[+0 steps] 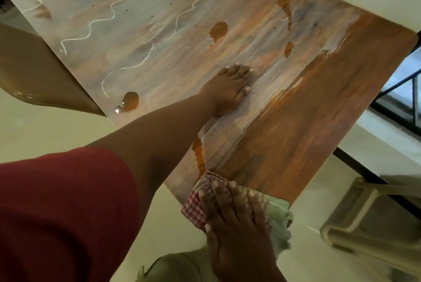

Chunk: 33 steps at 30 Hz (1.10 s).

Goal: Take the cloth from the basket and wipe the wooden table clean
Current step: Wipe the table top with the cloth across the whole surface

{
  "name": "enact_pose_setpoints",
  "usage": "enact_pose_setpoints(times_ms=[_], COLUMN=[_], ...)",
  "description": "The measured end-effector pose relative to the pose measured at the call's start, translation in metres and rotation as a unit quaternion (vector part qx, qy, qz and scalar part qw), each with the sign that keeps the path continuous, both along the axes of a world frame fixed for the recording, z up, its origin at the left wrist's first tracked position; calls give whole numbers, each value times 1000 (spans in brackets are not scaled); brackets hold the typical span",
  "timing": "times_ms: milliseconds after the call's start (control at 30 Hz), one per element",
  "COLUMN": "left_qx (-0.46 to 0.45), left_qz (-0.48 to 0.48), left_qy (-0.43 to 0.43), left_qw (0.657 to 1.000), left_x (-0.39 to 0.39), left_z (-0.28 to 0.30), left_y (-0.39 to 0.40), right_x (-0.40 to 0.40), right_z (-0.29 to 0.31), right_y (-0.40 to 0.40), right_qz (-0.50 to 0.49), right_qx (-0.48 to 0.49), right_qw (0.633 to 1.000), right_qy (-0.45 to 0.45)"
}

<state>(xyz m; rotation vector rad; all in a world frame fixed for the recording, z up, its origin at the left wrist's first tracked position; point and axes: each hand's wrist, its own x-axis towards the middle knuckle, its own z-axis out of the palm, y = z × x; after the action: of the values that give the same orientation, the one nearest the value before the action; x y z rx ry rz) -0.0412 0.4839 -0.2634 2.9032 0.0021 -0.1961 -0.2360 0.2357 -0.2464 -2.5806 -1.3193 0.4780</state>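
1 cloth (230, 199) under flat right hand (237, 224) | left hand (230, 86) flat on 1 table (319, 122)

We look down and forward from the person's head, close over the near corner of the table (284, 122), tilted.

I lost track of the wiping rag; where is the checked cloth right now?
In the head view, the checked cloth lies at the table's near corner, bottom centre, under the right hand, just below an orange streak.
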Motion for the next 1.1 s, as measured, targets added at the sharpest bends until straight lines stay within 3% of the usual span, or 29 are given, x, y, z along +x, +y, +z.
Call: enact_pose_setpoints(times_ms=[100,300,433,667,867,1100], left_qx=[0,-4,-6,-2,8,1], left_qz=[-6,-13,-21,-40,-44,-47], left_qy=[-4,-4,-8,-23,-28,-19], left_qw=[1000,1000,1000,999,999,999], left_x=[-1,0,0,1,4,5], left_z=[1,0,-2,-7,-10,-8], left_y=[-1,2,3,7,5,5], right_x=[9,54,38,-59,-61,-62], right_z=[0,-9,-6,-2,2,5], right_y=[4,34,44,47,60,94], right_qz=[-8,-119,-174,-171,-187,-190], right_qx=[4,-34,-48,-51,-62,-69], right_qw=[1000,991,983,984,978,978], right_qy=[9,-43,-41,-29,-69,-45])
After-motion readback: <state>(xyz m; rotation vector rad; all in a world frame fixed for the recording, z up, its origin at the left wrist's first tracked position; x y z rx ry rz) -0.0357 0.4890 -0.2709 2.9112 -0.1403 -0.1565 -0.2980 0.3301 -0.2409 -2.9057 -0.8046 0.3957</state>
